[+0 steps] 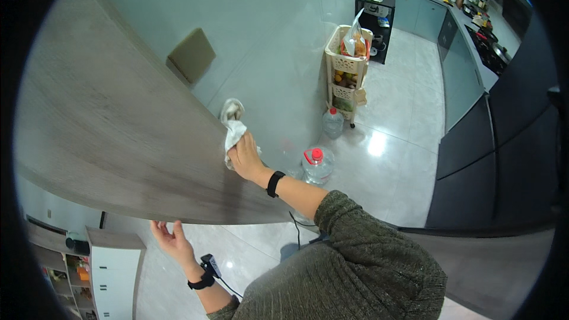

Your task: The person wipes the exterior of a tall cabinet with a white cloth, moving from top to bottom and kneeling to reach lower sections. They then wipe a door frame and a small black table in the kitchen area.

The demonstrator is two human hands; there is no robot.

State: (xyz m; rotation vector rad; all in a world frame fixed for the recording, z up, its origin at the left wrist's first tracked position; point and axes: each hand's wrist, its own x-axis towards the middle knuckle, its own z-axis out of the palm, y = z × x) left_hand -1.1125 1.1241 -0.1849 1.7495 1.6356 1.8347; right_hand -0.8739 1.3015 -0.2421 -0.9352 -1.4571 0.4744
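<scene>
My right hand (pixel 246 156) is closed around a crumpled white cloth (pixel 235 131). The cloth lies at the far edge of a broad wood-grain surface (pixel 133 133), where it borders a pale glossy wall. Part of the cloth trails past my fingers along that edge. Below the surface's near edge is my left hand (pixel 173 242), palm up with its fingers apart and nothing in it. Its fingertips are at the edge; whether they touch it cannot be told. Both wrists wear black bands, and a small device with a cable hangs by the left one.
Large water bottles (pixel 318 166) with red caps stand on the floor by the wall. Behind them is a beige rolling basket rack (pixel 349 62) holding produce. A beige block (pixel 192 55) sits beyond the surface's far edge. Dark cabinet fronts (pixel 471 178) rise at right; white drawers (pixel 113 275) stand lower left.
</scene>
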